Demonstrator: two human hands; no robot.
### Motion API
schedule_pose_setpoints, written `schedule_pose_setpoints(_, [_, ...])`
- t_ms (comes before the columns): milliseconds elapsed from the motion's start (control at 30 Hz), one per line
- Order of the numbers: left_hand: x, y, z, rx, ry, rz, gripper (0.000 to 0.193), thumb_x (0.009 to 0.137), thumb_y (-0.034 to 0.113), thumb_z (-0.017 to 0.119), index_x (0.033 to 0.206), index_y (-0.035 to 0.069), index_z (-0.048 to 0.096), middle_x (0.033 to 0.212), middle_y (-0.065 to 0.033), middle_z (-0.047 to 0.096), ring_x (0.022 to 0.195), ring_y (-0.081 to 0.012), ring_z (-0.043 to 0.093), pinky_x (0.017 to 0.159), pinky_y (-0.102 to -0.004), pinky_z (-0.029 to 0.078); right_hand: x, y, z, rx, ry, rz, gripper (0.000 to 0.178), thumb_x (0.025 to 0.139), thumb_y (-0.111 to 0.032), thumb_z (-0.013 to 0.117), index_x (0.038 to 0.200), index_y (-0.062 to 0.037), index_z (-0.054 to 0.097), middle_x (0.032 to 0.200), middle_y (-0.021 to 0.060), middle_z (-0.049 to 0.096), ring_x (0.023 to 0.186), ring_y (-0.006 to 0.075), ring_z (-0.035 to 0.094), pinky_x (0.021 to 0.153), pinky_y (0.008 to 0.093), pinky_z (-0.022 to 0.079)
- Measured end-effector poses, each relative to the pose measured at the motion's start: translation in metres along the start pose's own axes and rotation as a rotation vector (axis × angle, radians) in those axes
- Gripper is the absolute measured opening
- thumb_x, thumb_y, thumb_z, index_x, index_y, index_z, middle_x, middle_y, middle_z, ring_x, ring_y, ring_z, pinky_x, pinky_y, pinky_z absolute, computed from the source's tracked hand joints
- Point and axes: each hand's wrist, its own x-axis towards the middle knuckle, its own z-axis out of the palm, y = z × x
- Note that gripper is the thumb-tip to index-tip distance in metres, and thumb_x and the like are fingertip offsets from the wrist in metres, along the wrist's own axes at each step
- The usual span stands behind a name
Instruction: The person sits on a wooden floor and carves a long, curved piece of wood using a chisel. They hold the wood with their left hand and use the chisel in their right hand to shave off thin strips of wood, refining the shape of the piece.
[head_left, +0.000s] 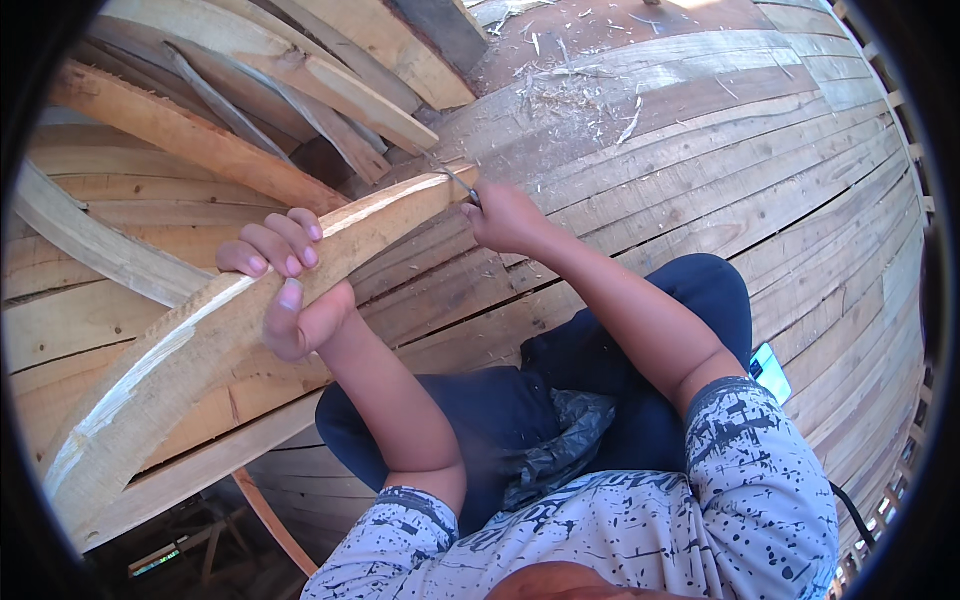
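Observation:
A long curved wooden plank (400,218) runs from the lower left up to the middle of the view. Its upper edge shows a pale, freshly cut strip. My left hand (312,318) is wrapped around the plank near its middle, fingers over the upper edge and thumb on the near face. At the plank's far right end, my right hand (508,218) is closed around a small knife (462,184). Its thin, curved dark blade lies across the plank's edge; the handle is mostly hidden in my fist.
Several boards and beams (200,130) are piled at upper left. Wood shavings (570,100) litter the plank floor (720,180) ahead. A phone-like light-blue object (770,373) lies by my right knee. Dark plastic (565,440) lies in my lap. An opening (190,550) shows at lower left.

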Motion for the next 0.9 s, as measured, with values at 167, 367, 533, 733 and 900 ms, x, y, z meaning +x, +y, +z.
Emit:
schedule_pose_setpoints(167, [0.000, 0.004, -0.001, -0.002, -0.059, -0.010, 0.032, 0.067, 0.008, 0.059, 0.097, 0.011, 0.049, 0.077, -0.0044, 0.049, 0.070, -0.0167, 0.047, 0.074, -0.0370, 0.041, -0.010, -0.037, -0.021, 0.275, -0.127, -0.141, 0.031, 0.097, -0.027, 0.056, 0.092, 0.0038, 0.061, 0.077, 0.0251, 0.063, 0.072, 0.0424, 0.060, 0.068, 0.0473, 0.047])
schedule_pose_setpoints(367, [0.001, 0.000, 0.003, -0.013, -0.022, -0.016, 0.032, 0.067, 0.008, 0.059, 0.097, 0.012, 0.049, 0.077, -0.0041, 0.049, 0.070, -0.0167, 0.047, 0.074, -0.0372, 0.040, 0.009, 0.015, 0.002, 0.218, -0.189, 0.265, 0.040, 0.101, -0.034, 0.052, 0.089, 0.0035, 0.060, 0.070, 0.0163, 0.061, 0.067, 0.0295, 0.060, 0.064, 0.0453, 0.043])
schedule_pose_setpoints(533, [0.000, 0.002, 0.000, -0.007, -0.039, -0.017, 0.032, 0.067, 0.008, 0.060, 0.097, 0.012, 0.049, 0.078, -0.0037, 0.049, 0.070, -0.0166, 0.047, 0.075, -0.0372, 0.040, 0.005, -0.011, -0.002, 0.366, -0.066, -0.066, 0.045, 0.102, -0.037, 0.048, 0.085, 0.0023, 0.061, 0.070, 0.0155, 0.061, 0.065, 0.0269, 0.060, 0.065, 0.0447, 0.045])
schedule_pose_setpoints(733, [0.001, 0.002, -0.002, -0.011, -0.071, -0.013, 0.034, 0.066, 0.008, 0.060, 0.098, 0.012, 0.049, 0.078, -0.0035, 0.049, 0.071, -0.0164, 0.048, 0.075, -0.0373, 0.040, 0.005, -0.010, -0.008, 0.130, -0.103, 0.054, 0.051, 0.103, -0.039, 0.041, 0.086, 0.0048, 0.062, 0.073, 0.0239, 0.063, 0.074, 0.0424, 0.064, 0.072, 0.0500, 0.047])
schedule_pose_setpoints(900, [0.000, 0.000, 0.008, 0.024, -0.053, -0.009, 0.034, 0.066, 0.008, 0.060, 0.098, 0.012, 0.048, 0.077, -0.0032, 0.049, 0.070, -0.0160, 0.048, 0.075, -0.0370, 0.039, -0.003, -0.025, -0.008, 0.289, -0.077, 0.031, 0.054, 0.104, -0.040, 0.041, 0.080, 0.0048, 0.059, 0.065, 0.0242, 0.057, 0.065, 0.0423, 0.059, 0.066, 0.0498, 0.046])
